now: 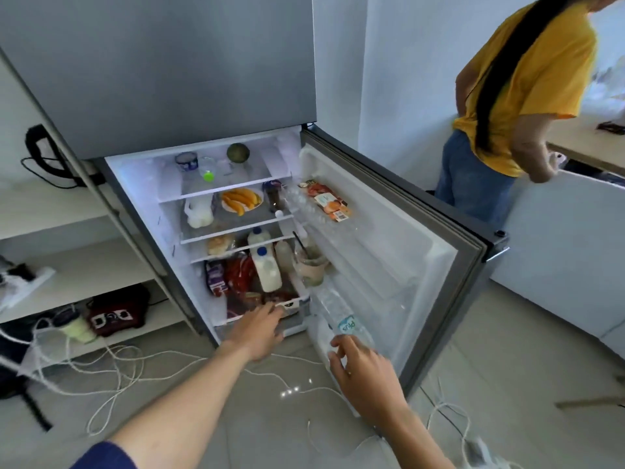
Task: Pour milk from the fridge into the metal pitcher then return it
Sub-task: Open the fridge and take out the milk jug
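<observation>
Nearest the camera, two bare forearms reach from 6 o'clock toward the open fridge (389, 211), with white cables (135, 363) strewn over the tiled floor beneath them. The right hand (363, 370), at about 5 o'clock, has its fingers loosely curled and parted at the bottom of a clear water bottle (341, 319) that lies in the lowest door rack; its fingertips seem to touch the bottle, though the wide-angle blur leaves it unclear whether this grip has closed on it. The left hand (258, 328), near the centre, is spread open and holds nothing, its fingertips at the front edge of the bottom drawer (291, 304). Just beyond that hand, toward 12 o'clock, the milk bottle (267, 267) with a blue cap stands tilted among red packets (240, 272) in the lower compartment, a second blue-capped bottle (258, 236) behind it on the shelf above. To the milk's right, a plastic cup (309, 265) of beige drink sits at the inner edge of the door. Higher up, a plate of yellow fruit (241, 199) rests on a middle shelf. Farthest off, at 2 o'clock, a person in a yellow shirt (527, 89) stands at a bench (581, 143).
</observation>
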Tool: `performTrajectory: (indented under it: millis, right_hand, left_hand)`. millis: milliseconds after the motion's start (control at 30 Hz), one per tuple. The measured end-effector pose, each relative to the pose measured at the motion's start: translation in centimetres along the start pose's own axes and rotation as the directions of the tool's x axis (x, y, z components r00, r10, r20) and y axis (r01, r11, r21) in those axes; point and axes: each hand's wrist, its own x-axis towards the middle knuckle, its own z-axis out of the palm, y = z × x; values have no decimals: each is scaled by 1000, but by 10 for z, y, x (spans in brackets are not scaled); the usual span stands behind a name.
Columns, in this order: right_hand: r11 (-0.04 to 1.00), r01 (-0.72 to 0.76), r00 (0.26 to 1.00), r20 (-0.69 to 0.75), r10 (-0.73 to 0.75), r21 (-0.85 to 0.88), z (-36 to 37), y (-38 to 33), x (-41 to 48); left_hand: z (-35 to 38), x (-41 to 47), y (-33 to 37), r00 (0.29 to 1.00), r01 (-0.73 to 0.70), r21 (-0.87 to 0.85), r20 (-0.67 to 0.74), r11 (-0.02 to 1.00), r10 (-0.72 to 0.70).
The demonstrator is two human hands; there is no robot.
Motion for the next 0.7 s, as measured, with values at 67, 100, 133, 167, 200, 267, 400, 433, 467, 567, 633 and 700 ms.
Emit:
performTrajectory:
  millis: [67, 100, 133, 167, 200, 267, 400, 433, 467, 567, 633, 700]
  right_hand:
    - [995, -94, 988, 122, 95, -15, 25, 13, 3]
    - [991, -130, 978, 160, 132, -22, 28, 18, 2]
    - [986, -159, 968, 192, 164, -39, 30, 24, 3]
    - [981, -185, 956, 219, 193, -57, 33, 28, 7]
    - [975, -208, 944, 247, 221, -76, 38, 32, 14]
    - [962, -241, 920, 287, 268, -125, 42, 37, 31]
    - [945, -252, 889, 337, 311, -209, 52, 43, 67]
    - [939, -247, 884, 341, 320, -239, 56, 46, 80]
    - [933, -240, 884, 336, 324, -268, 60, 47, 90]
    - [915, -228, 877, 337, 342, -334, 75, 53, 119]
    - [908, -206, 878, 339, 336, -365, 86, 59, 137]
    - [909, -179, 876, 361, 321, -375, 96, 64, 152]
  left_hand:
    - [29, -1, -14, 997, 32, -35, 67, 999, -30]
    - [38, -2, -16, 996, 36, -54, 84, 998, -31]
    - [47, -1, -19, 993, 48, -71, 112, 996, -39]
    - [57, 2, -23, 990, 61, -94, 133, 994, -48]
    - [67, 7, -26, 986, 77, -120, 158, 990, -57]
    - [88, 20, -30, 979, 97, -166, 193, 981, -64]
    - [121, 57, -27, 966, 124, -277, 255, 953, -51]
    - [134, 69, -27, 963, 133, -317, 265, 939, -47]
    - [143, 78, -26, 960, 142, -341, 275, 929, -46]
    - [177, 108, -27, 949, 173, -418, 315, 892, -36]
    - [203, 131, -30, 937, 223, -491, 347, 842, -45]
    - [223, 150, -30, 919, 285, -542, 389, 791, -64]
